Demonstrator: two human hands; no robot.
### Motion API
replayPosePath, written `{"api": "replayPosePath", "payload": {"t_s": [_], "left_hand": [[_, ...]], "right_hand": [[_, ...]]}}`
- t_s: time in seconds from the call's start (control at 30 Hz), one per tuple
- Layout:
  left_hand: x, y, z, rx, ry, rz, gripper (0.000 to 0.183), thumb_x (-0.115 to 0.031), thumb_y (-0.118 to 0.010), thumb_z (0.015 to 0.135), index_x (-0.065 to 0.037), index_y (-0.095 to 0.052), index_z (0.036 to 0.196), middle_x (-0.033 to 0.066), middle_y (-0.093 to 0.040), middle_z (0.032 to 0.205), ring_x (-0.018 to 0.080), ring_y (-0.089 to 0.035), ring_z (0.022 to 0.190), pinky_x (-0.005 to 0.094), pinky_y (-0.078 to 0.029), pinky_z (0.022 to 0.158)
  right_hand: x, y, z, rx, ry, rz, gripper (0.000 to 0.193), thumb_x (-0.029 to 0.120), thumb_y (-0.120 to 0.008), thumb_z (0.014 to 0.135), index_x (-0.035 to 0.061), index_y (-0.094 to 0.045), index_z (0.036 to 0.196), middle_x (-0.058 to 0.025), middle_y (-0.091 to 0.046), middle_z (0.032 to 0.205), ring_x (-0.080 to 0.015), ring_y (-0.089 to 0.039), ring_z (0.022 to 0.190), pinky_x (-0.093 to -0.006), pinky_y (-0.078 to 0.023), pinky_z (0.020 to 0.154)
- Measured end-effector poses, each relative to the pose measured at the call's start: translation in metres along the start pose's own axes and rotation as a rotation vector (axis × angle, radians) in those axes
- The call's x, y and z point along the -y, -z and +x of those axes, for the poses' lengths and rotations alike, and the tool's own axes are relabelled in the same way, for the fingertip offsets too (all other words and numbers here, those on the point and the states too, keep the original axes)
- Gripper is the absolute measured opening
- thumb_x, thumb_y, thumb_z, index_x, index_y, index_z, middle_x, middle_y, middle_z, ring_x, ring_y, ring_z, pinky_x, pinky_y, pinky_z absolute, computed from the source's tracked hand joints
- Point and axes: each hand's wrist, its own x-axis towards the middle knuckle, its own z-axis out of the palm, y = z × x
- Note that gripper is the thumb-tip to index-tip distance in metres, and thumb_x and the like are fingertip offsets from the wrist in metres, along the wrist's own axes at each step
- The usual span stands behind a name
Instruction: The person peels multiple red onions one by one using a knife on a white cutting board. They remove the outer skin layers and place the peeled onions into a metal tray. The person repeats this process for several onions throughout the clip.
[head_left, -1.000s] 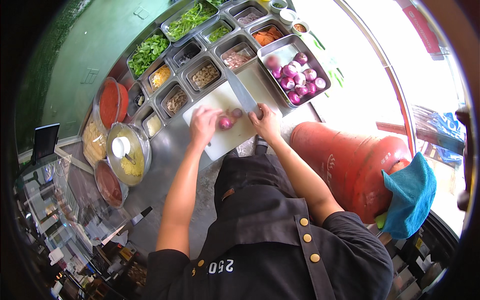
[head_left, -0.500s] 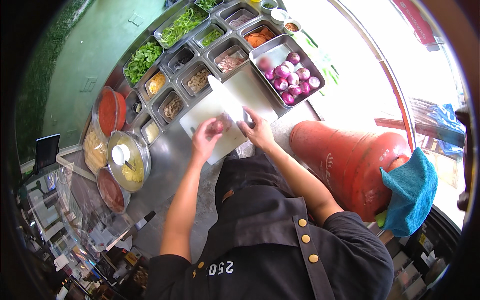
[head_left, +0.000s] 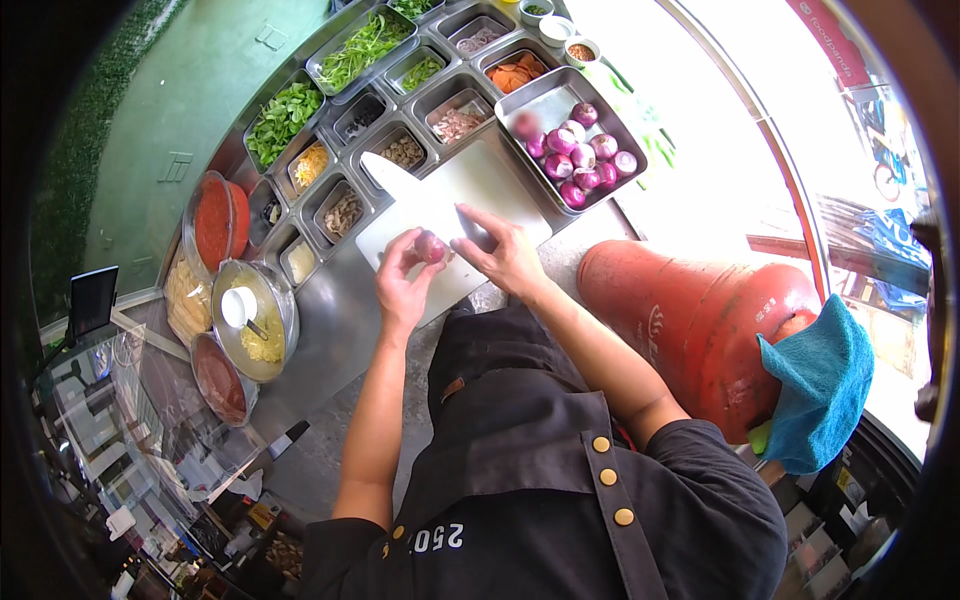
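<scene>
Centre of frame: the left hand [head_left: 403, 280] pinches a red onion [head_left: 430, 247], fingers clamped on it, above a white cutting board [head_left: 445, 287]. The right hand [head_left: 508, 258] has thumb and forefinger apart by a knife [head_left: 394, 181]; its grip is unclear. Ideally, fingertips stay clear of the edge. The blade points upper left, long axis diagonal; the onion's axis is unclear.

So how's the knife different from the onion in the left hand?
The knife is long and flat, while the onion is round. The knife's blade looks whitish; the onion is purple. The left hand grips the onion, not the knife. Both are at least partly over the white board.
</scene>
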Motion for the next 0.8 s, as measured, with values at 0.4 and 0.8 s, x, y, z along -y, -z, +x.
{"api": "replayPosePath", "payload": {"t_s": [0.4,0.8], "left_hand": [[-0.022,-0.004,0.004,-0.039,-0.117,0.202,0.062,0.014,-0.089,0.085,0.002,-0.066,0.142,0.0074,-0.068,0.130,0.0162,-0.076,0.104,0.0317,-0.064,0.090],[-0.025,-0.004,0.008,-0.114,-0.185,0.261,0.061,0.008,-0.095,0.082,-0.002,-0.067,0.135,0.0101,-0.068,0.134,0.0196,-0.077,0.104,0.0339,-0.064,0.092]], "right_hand": [[-0.004,0.005,-0.005,0.028,0.041,0.015,0.057,0.034,-0.087,0.098,0.0125,-0.073,0.149,-0.0194,-0.079,0.136,-0.0344,-0.078,0.121,-0.0429,-0.059,0.105],[-0.005,0.001,-0.004,-0.069,-0.132,0.018,0.058,0.036,-0.087,0.099,0.0075,-0.069,0.146,-0.0122,-0.078,0.109,-0.0196,-0.074,0.088,-0.0366,-0.060,0.082]]}}
